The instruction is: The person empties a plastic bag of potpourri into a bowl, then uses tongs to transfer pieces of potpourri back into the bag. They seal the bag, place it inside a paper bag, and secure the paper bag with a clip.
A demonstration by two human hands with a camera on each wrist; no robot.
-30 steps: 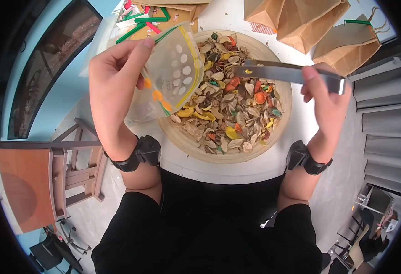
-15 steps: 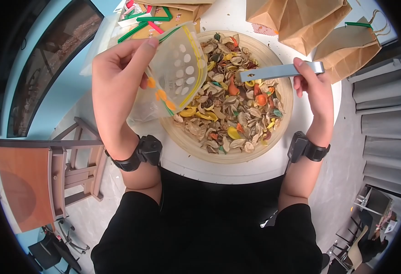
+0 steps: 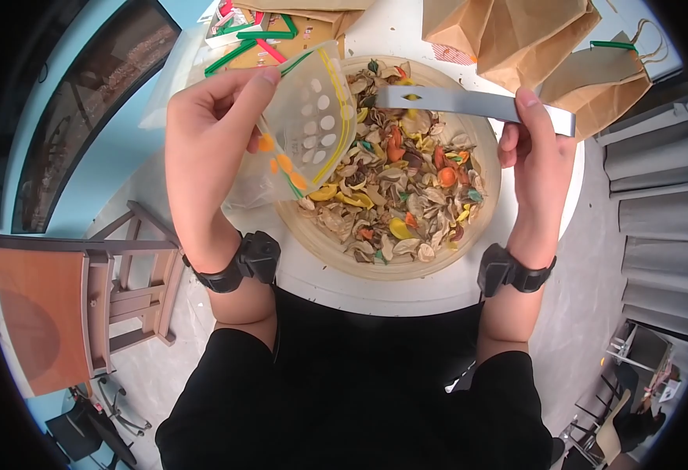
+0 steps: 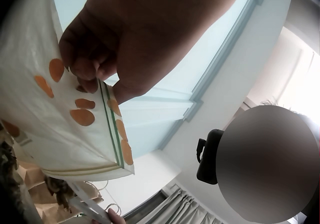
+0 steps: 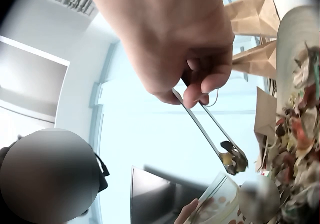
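Two hands at work over a round tray of dried petals on the white table, left hand pinching a dotted zip bag above the tray's left edge, right hand gripping metal tongs with petals in their tips.

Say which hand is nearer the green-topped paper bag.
Right. The right hand, holding the tongs, is close to the paper bag; the left hand, pinching the zip bag, is across the tray from it.

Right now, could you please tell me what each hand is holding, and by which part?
The left hand pinches the plastic bag by its green-lined edge; the right hand holds the metal tongs near their bent end, with dried pieces between the tips.
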